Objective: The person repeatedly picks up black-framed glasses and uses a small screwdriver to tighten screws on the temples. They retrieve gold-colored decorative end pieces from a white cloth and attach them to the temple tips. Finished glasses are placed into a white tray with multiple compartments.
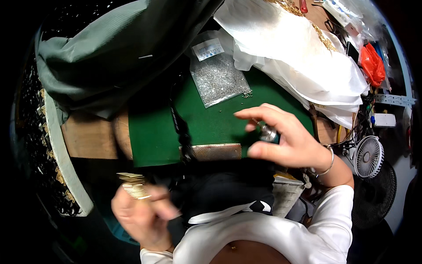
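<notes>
My left hand (143, 215), blurred by motion, is closed on a gold-coloured ribbed metal piece (135, 186) beside the front left of the table. The piece looks like a row of thin bars; its exact kind cannot be made out. Over the right side of the green mat (154, 136), my right hand (285, 136) curls round a small hand tool with a silver metal head and dark blue-green body (269, 133). Thumb and index finger stretch out past it. A clear bag of tiny silvery parts (220, 81) lies beyond that hand, with several loose parts (247, 94) by its corner.
A textured metal plate (217, 152) lies at the mat's front edge, near a black strap (179, 123). Dark grey-green cloth (110, 53) covers the back left. White sheeting (299, 57) with gold pieces fills the back right. A small white fan (368, 156) stands right, among cables.
</notes>
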The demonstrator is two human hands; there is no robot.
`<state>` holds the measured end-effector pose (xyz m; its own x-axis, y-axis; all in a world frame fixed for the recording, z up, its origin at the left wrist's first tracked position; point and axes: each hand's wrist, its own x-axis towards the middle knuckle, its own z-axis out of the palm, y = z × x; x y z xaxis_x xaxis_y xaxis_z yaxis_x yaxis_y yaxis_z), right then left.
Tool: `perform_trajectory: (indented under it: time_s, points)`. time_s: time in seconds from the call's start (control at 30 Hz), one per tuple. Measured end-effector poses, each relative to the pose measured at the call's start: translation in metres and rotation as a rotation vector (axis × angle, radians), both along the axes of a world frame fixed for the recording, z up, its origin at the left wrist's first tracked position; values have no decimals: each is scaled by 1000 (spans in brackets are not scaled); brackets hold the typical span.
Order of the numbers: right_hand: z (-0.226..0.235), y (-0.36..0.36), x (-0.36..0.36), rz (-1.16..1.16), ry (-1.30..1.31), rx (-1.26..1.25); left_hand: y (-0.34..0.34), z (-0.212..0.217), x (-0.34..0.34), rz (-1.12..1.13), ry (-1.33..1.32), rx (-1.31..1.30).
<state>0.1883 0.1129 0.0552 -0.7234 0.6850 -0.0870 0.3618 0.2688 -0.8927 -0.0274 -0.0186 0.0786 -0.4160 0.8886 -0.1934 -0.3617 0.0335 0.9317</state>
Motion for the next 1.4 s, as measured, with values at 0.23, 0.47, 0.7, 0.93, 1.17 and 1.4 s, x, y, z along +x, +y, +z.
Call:
perform_trajectory:
  time_s: [0.23,0.47,0.7,0.93,1.17,1.4]
  points:
    - [-30,-1,-12,-17,-664,604,21,-14,14,-57,-131,62]
    - [-16,-13,6,-17,-516,317,8,2,-12,-206,-85,-40]
    - [-16,-4,18,-33,-497,239,14,-16,-17,-132,-333,3]
    - [-38,-9,14,-123,-465,509,23,-36,12,-377,-926,-52]
    - [-38,-8,10,-152,-450,487,26,-47,23,-494,-997,-58]
    - [-42,-6,12,-30,-537,613,30,-54,23,-525,-982,-46]
